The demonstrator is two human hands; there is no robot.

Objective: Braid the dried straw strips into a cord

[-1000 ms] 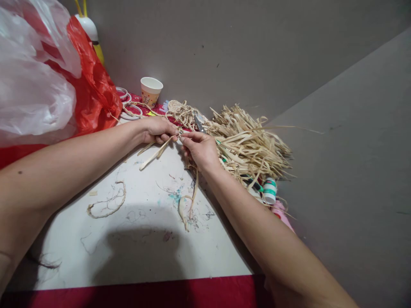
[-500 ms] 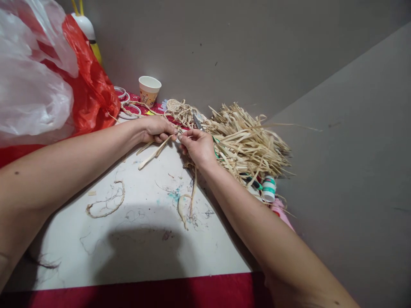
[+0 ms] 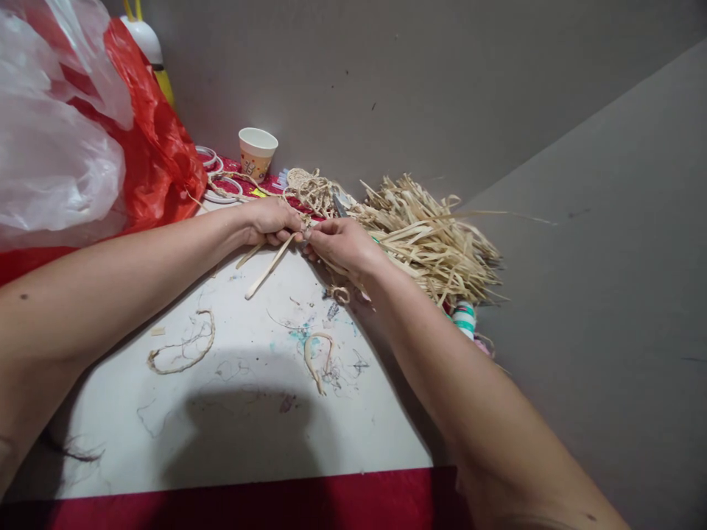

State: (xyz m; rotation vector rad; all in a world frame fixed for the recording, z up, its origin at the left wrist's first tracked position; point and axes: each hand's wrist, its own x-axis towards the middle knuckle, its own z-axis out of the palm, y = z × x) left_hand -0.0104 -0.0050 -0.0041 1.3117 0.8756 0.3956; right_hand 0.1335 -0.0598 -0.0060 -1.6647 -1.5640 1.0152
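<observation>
Straw [image 3: 269, 269] is pinched by left hand [image 3: 273, 222] and right hand [image 3: 345, 246] fingers [image 3: 325, 227], likely against slipping, near a pile [image 3: 436, 243] at their three o'clock.

The left grip [image 3: 275, 222] and right grip [image 3: 341, 245] pinch pale strips [image 3: 270, 266] beside heaped straw [image 3: 436, 239].

Soft, dim light
A broad shadow [image 3: 243, 434] darkens the lower centre; glare streaks the plastic bag [image 3: 60, 162], upper left.
</observation>
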